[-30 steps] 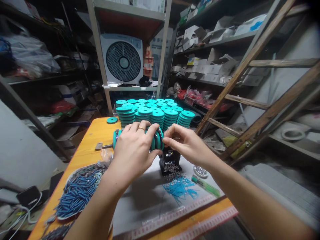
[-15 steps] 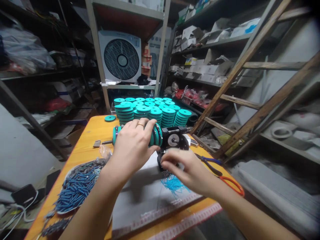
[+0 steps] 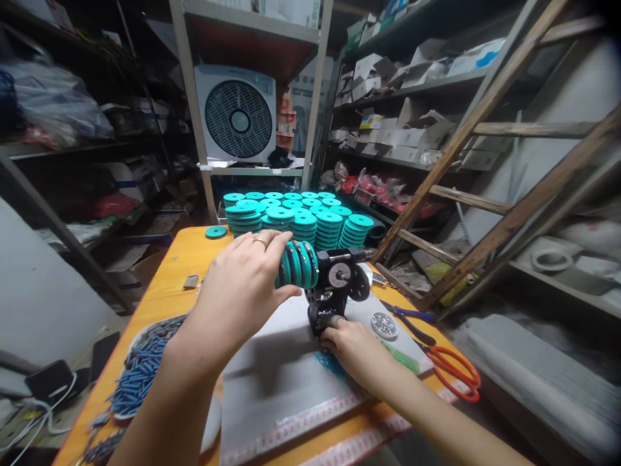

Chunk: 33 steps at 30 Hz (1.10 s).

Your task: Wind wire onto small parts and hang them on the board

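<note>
1. While the left hand (image 3: pixel 240 285) wraps a row of teal discs (image 3: pixel 297 264) on the black fixture (image 3: pixel 334 291), the right hand (image 3: pixel 352 346) pinches at its base.
2. Fixture stands on the grey mat (image 3: pixel 286 382), mid-table.
3. No legible writing; box labels on the shelves (image 3: pixel 388 123) too blurred.

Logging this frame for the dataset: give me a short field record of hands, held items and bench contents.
left hand: left hand wrapped over a row of teal discs on a shaft
right hand: right hand at the base of the black fixture, fingertips on it; grip not visible
bench: orange table, grey mat
behind: stacks of teal discs, one loose disc
left side: tray of blue pins
right side: dish of small metal parts, orange-handled scissors
</note>
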### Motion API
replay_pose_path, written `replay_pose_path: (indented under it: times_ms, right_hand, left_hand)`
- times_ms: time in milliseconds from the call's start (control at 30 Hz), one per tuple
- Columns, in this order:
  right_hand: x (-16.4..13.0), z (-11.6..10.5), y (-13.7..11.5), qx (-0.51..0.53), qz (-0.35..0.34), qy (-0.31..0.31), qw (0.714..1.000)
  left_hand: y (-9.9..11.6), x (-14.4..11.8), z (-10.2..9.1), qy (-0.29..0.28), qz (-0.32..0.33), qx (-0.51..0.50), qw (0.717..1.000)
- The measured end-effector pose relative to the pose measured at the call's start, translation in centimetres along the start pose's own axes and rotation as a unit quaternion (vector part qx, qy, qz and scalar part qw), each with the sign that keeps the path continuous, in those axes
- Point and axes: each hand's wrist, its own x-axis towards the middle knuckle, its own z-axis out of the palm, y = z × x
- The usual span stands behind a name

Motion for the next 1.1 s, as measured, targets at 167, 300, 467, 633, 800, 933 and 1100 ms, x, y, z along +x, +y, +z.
replay_pose_path:
  times_ms: [167,300,467,633,800,933,1100]
  right_hand:
    - [-0.50,-0.18,-0.33,-0.017,-0.013,0.020,1.000]
    - [-0.84,-0.36,-0.32,-0.020,-0.040,0.036,0.998]
    - [-0.59,-0.22,-0.33,-0.021,-0.042,0.038,0.998]
    - [-0.40,-0.42,-0.16,-0.021,-0.027,0.032,0.999]
    - [-0.22,-0.32,-0.08,-0.022,-0.018,0.016,0.999]
    - [-0.07,0.06,-0.11,-0.034,-0.024,0.013,0.999]
    - [-0.05,0.27,0.39,-0.050,-0.054,0.015,0.997]
  left_hand:
    - [-0.50,0.14,0.33,-0.017,-0.011,-0.021,1.000]
    - [-0.37,0.37,0.44,-0.036,-0.005,-0.037,0.999]
    - [-0.36,0.55,0.41,-0.044,-0.003,-0.038,0.998]
    - [-0.42,0.57,0.50,-0.045,0.001,-0.034,0.998]
    - [-0.40,0.55,0.58,-0.046,-0.001,-0.032,0.998]
    - [-0.44,0.55,0.65,-0.045,0.002,-0.027,0.999]
    - [-0.42,0.56,0.70,-0.041,-0.001,-0.027,0.999]
